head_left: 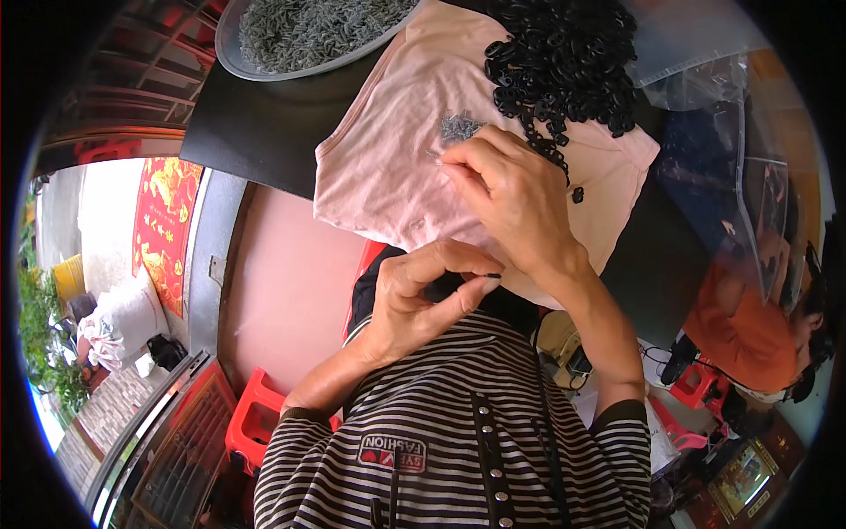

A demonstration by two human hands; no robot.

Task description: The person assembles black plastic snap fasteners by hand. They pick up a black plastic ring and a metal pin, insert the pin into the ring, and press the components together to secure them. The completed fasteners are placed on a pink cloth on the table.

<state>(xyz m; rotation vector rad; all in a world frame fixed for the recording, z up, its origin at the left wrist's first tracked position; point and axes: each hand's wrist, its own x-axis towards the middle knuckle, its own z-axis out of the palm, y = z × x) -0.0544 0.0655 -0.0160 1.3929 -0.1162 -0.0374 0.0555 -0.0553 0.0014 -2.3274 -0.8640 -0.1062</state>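
Observation:
My left hand (421, 286) is closed in front of my body, with a small black plastic part (493, 276) pinched between thumb and fingers. Farther forward, my right hand (522, 196) hangs over the pink cloth (374, 167). Its thumb and forefinger are pinched on a thin grey metal piece, which looks like a small screw (432, 153). Just beyond those fingertips lies a little heap of similar grey screws (458, 128). A big pile of black ring-shaped plastic parts (564, 66) covers the cloth's far right, and several trail down toward my right wrist.
A clear plastic tub (231, 55) full of grey screws stands far left on the black table (256, 132). Clear plastic bags (705, 97) lie at the right. Another person in an orange top (745, 331) sits to the right. A red stool (256, 419) is at lower left.

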